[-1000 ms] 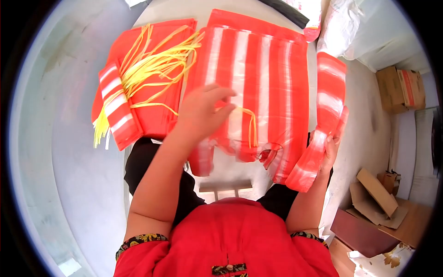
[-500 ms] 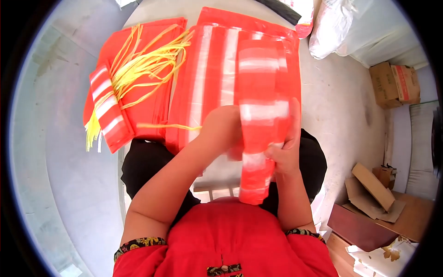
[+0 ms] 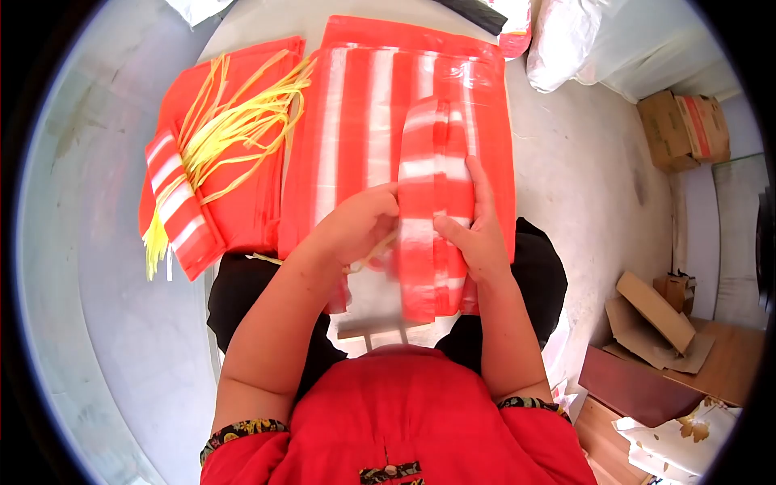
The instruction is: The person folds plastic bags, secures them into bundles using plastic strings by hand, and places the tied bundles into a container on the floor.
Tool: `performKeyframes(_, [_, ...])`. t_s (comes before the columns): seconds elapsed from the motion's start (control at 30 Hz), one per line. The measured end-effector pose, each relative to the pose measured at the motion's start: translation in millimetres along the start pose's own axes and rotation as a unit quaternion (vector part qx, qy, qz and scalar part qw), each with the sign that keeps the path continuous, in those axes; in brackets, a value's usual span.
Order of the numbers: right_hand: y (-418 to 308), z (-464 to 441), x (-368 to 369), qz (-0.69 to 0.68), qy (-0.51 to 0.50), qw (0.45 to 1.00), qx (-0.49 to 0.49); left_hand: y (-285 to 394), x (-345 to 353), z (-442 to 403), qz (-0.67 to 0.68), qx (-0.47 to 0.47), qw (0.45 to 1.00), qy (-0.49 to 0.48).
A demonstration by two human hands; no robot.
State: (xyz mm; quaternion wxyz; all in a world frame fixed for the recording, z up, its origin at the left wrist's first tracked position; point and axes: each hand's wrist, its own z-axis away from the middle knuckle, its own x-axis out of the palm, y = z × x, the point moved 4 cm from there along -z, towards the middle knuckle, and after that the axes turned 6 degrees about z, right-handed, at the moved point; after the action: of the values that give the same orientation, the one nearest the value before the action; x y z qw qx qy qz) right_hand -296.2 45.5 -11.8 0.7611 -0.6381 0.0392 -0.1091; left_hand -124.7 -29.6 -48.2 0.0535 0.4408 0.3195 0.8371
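Note:
Over a wide stack of red-and-white striped plastic bags (image 3: 368, 113), a folded striped bundle (image 3: 418, 242) stands lengthwise between my hands. My right hand (image 3: 477, 242) grips its right side, thumb across the front and fingers up along the edge. At the bundle's left side is my left hand (image 3: 368, 222), fingers curled round a yellow strip (image 3: 380, 252); its fingertips are partly hidden by the bundle. Farther left, a bunch of yellow strips (image 3: 242, 121) and a small striped roll (image 3: 182, 202) lie on a stack of red bags (image 3: 263, 206).
White plastic bag (image 3: 562, 44) and a black roll (image 3: 477, 14) are at the far edge of the table (image 3: 259, 24). To the right are a cardboard box (image 3: 679, 133) and an opened carton (image 3: 655, 319). My knees are below the near edge.
The striped bundle came from the right to in front of me, over the stack. My left hand has drawn the yellow strip to the bundle's side. The view has shifted slightly.

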Motion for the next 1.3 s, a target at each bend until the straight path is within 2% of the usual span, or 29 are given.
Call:
performKeyframes(0.07, [3.9,-2.6,-3.3,0.042,-0.010,0.999,-0.021,2.0,5.9,-0.2,0.065,0.022,0.998,0.008])
performKeyframes(0.13, [3.8,-3.5,-5.1,0.100,-0.027,0.994,-0.044,8.4,25.3,5.5,0.065,0.040,0.994,0.077])
performKeyframes(0.23, [-1.0,-2.6,-16.6,0.265,-0.041,0.960,-0.078,6.0,18.3,-0.9,-0.019,0.022,0.997,0.066])
performKeyframes(0.37, [2.3,-5.3,-44.9,0.315,-0.027,0.947,-0.055,4.6,20.0,-5.7,-0.038,0.031,0.995,0.089])
performKeyframes(0.43, [-9.2,-1.1,-49.9,0.285,-0.009,0.958,-0.035,1.9,9.5,-10.9,-0.073,0.028,0.992,0.095])
performKeyframes(0.53, [-14.5,0.4,-61.3,0.484,0.046,0.853,-0.192,3.3,8.4,-10.5,-0.097,0.028,0.988,0.113])
performKeyframes(0.73, [-10.5,0.6,-86.4,0.586,0.145,0.774,-0.190,12.2,27.4,-0.2,-0.261,0.068,0.954,0.133])
performKeyframes(0.83, [-12.1,4.4,-93.3,0.619,0.170,0.759,-0.106,10.3,16.8,-5.6,-0.372,0.106,0.912,0.140])
performKeyframes(0.93, [-21.9,8.1,-90.8,0.689,0.116,0.714,0.036,20.5,32.5,5.9,-0.579,0.046,0.791,0.192])
performKeyframes(1.03, [-24.2,16.9,-102.4,0.639,0.146,0.755,-0.002,20.2,40.4,10.1,-0.641,0.076,0.729,0.227])
performKeyframes(1.13, [-39.0,31.9,-102.7,0.657,0.099,0.747,0.003,22.6,45.7,11.2,-0.653,0.067,0.718,0.231])
performKeyframes(1.23, [-46.9,42.6,-94.1,0.645,0.014,0.761,-0.069,23.8,49.7,10.9,-0.654,0.071,0.717,0.230])
performKeyframes(1.3, [-58.1,45.1,-85.2,0.535,-0.090,0.837,-0.068,23.7,52.3,11.0,-0.656,0.116,0.712,0.220])
